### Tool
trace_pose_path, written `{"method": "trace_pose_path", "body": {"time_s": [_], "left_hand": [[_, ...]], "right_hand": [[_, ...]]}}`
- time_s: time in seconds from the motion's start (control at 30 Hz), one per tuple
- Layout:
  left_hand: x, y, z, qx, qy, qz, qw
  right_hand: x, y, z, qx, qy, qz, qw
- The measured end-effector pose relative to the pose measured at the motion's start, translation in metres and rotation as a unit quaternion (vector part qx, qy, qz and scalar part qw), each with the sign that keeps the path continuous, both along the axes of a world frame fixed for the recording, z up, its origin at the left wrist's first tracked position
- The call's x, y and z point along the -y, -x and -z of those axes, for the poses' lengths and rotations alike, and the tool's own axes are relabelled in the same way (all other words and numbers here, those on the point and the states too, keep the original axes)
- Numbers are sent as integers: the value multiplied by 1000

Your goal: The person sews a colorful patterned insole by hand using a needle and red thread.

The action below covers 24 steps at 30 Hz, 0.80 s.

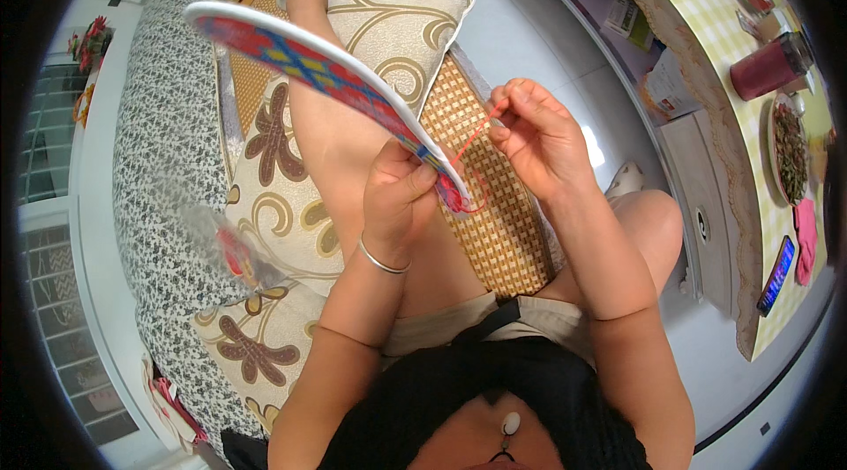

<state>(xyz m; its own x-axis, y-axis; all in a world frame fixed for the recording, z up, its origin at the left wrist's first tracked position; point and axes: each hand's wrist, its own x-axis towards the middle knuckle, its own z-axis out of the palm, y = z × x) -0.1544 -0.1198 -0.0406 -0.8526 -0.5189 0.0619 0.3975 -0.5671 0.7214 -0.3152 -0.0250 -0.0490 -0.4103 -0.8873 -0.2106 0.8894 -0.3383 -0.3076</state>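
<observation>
Remotely, I have the left hand (399,195) gripping a white-edged embroidered sole (300,71) near one end; right hand (544,142), fingertips pinched, holds orange-red thread (474,136) running there.

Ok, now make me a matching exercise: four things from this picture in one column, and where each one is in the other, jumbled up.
Things
1. Phone
2. Patterned sole-shaped piece
3. Silver-coloured bangle
4. Orange-red thread

Places
A. Held in the left hand
B. Pinched in the right hand
C. Lying on the checked tablecloth
D. Around the left wrist

Right pairs: 1-C, 2-A, 3-D, 4-B
</observation>
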Motion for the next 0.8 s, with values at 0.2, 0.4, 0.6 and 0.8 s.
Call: {"method": "trace_pose_path", "body": {"time_s": [0.2, 0.4, 0.6, 0.8], "left_hand": [[8, 2, -17, -39, -127, 17, 991], [3, 8, -32, -66, -284, 46, 956], [-2, 7, -19, -127, -288, 139, 939], [-9, 7, -22, -105, -391, 123, 906]], "right_hand": [[-22, 52, -12, 10, 163, 68, 984], [-69, 121, -21, -117, -105, 501, 851], [-26, -5, -50, -532, -142, 245, 798], [-11, -38, -48, -710, -5, 210, 672]]}}
